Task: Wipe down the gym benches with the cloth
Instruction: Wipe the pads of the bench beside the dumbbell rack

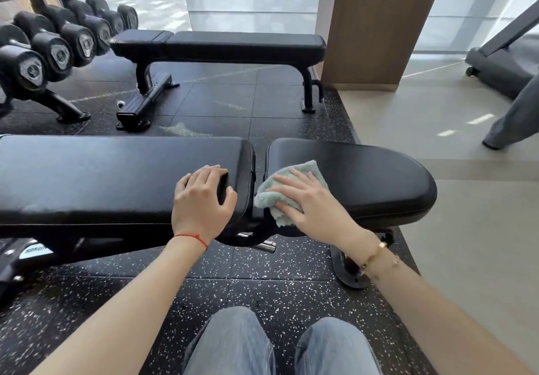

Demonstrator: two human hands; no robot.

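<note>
A black padded gym bench [102,176] lies across the view in front of me, its long back pad on the left and its seat pad [373,179] on the right, with a narrow gap between them. A pale green cloth [303,171] lies on the left end of the seat pad, partly hanging over the near edge. My right hand [306,202] presses flat on the cloth with straight fingers. My left hand [201,202] rests on the right end of the back pad, fingers bent onto the padding. A second black bench [233,43] stands farther back.
A rack of black dumbbells [58,44] fills the upper left. A wooden pillar [376,24] rises behind the far bench. At the right edge are a treadmill base [495,65] and another person's grey trouser leg [513,117]. My knees in jeans [280,345] show at the bottom.
</note>
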